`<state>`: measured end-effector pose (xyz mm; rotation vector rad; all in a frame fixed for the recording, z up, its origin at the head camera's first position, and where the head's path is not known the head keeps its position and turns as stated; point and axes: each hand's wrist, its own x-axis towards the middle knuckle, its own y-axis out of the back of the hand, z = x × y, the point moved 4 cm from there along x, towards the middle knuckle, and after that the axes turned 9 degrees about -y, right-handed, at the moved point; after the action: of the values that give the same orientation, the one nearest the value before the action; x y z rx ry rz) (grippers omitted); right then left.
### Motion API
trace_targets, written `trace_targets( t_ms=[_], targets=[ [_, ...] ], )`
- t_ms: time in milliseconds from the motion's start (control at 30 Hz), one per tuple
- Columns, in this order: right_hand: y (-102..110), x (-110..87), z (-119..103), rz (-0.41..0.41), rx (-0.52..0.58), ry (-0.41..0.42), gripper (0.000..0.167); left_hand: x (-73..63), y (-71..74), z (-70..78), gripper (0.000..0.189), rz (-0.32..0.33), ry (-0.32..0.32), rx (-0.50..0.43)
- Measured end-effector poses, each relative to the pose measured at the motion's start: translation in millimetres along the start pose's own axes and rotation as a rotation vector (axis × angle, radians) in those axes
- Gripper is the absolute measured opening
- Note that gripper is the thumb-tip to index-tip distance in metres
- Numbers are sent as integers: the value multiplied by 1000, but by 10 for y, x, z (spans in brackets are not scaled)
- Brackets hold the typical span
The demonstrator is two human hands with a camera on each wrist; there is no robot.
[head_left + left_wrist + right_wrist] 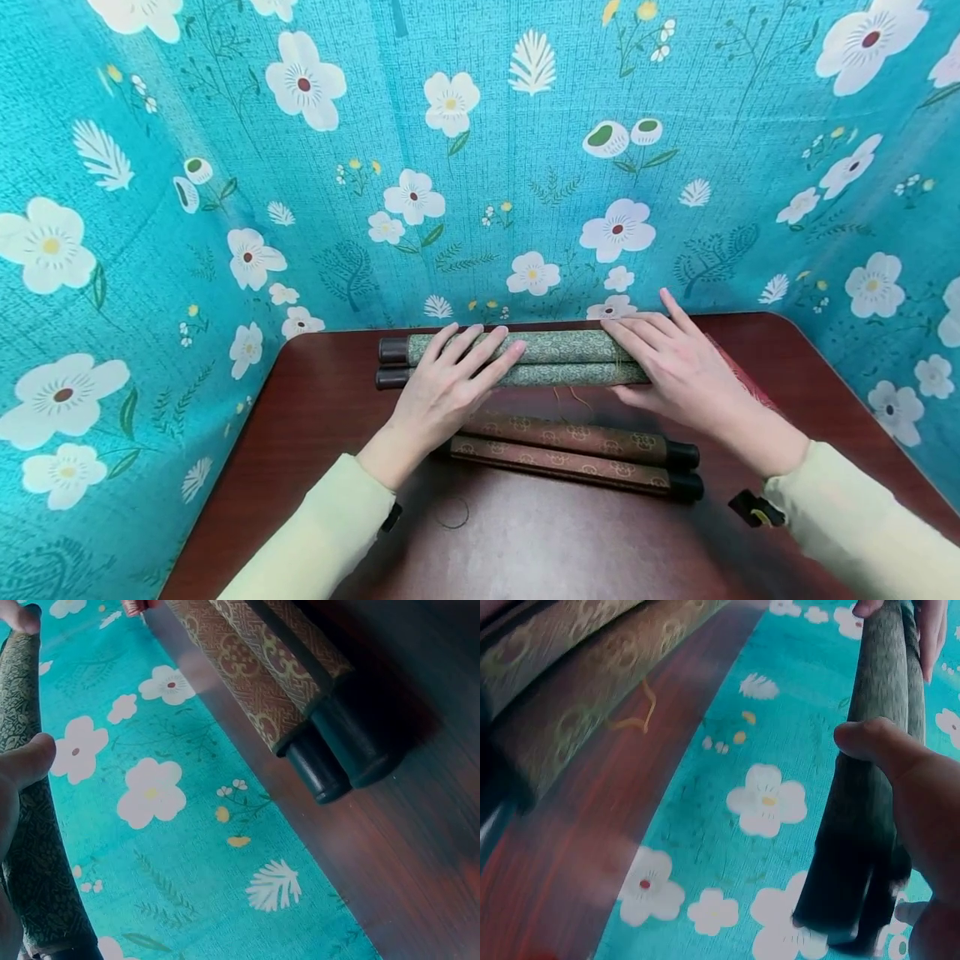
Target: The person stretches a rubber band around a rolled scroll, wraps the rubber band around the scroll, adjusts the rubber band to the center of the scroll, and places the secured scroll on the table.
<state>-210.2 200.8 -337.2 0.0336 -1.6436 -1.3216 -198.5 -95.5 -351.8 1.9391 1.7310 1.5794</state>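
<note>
A green patterned scroll (562, 346), rolled from both ends into two parallel rolls with dark end knobs, spans the far side of the table. My left hand (446, 383) holds it near its left end, fingers over the top. Toward the other end my right hand (678, 367) grips it, covering that end in the head view. The right wrist view shows the right thumb (870, 742) pressed along the near roll. In both wrist views, cloth shows between this scroll and the table. Nearer me lies a brown patterned scroll (570, 442) with black knobs, partly behind the left hand.
The dark red-brown table (540, 542) meets a teal floral cloth (495, 167) at its back and sides. A thin dark ring (452, 512) lies in front of the brown scroll. Something red (742, 379) shows behind the right hand. A thin tan cord (646, 712) lies by the brown scroll.
</note>
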Motion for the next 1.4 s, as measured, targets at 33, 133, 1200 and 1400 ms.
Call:
trace_targets(
  t_ms=[33,133,1200,1400],
  targets=[
    [-6,16,-15,5,3,7,98,7,0,-3,71,5,-3,5],
    [-14,61,-48,17,5,20,106,21,1,-17,71,20,-6,9],
    [-37,39,17,-25,-14,-30,99,6,34,-37,71,20,1,3],
    [-62,75,-34,-14,-6,-9,103,4,26,-26,70,19,7,2]
  ],
)
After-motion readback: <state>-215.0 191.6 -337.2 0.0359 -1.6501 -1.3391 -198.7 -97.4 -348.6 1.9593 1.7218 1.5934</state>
